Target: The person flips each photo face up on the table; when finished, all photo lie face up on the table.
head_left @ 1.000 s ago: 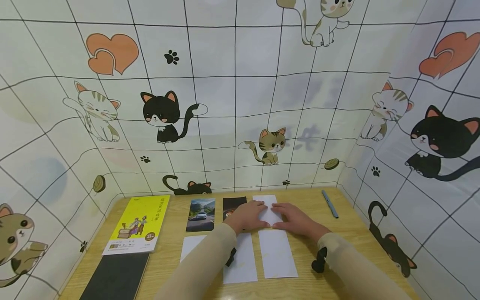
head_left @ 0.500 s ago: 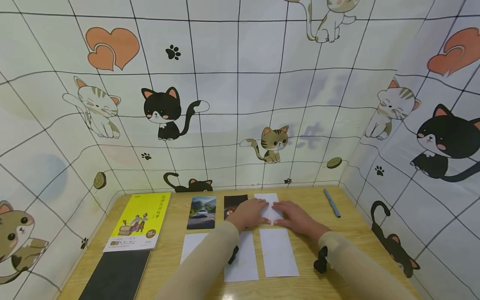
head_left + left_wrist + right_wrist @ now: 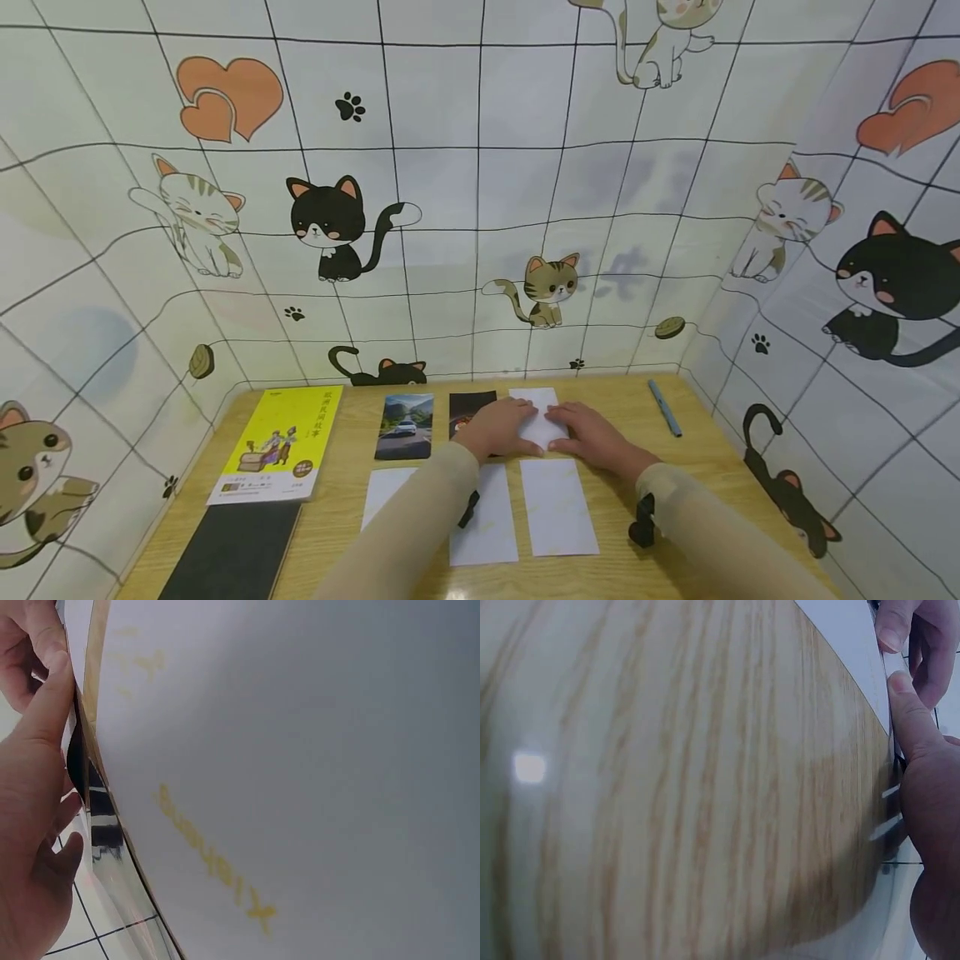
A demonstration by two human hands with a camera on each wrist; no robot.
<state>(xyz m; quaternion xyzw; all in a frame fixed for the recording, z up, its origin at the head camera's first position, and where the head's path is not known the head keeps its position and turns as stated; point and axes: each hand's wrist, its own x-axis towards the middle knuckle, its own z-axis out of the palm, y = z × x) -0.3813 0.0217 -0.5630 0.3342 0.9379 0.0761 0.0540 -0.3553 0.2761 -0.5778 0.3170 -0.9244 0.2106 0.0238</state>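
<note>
In the head view a white sheet of paper (image 3: 536, 402) lies at the back of the table, right of a dark picture card (image 3: 468, 406). My left hand (image 3: 497, 428) rests on its left side, partly covering the dark card. On its right side lies my right hand (image 3: 592, 435), fingers extended and pointing inward. The thumbs nearly meet at the near edge. In the left wrist view my left hand (image 3: 34, 802) is beyond a white sheet (image 3: 300, 750) with faint yellow writing. The right wrist view has my right hand (image 3: 926, 772) at the edge, its fingertips on the paper.
White sheets (image 3: 558, 508) lie in a nearer row, partly under my left sleeve (image 3: 405, 533). A car photo card (image 3: 405, 427), a yellow book (image 3: 277, 442) and a black notebook (image 3: 232, 550) are leftward. A blue pen (image 3: 664, 408) lies at right. Cat-print sheeting encloses the table.
The head view has shifted slightly. Both hands stay on the same sheet with hardly any movement, and the papers, cards and pen keep their places.
</note>
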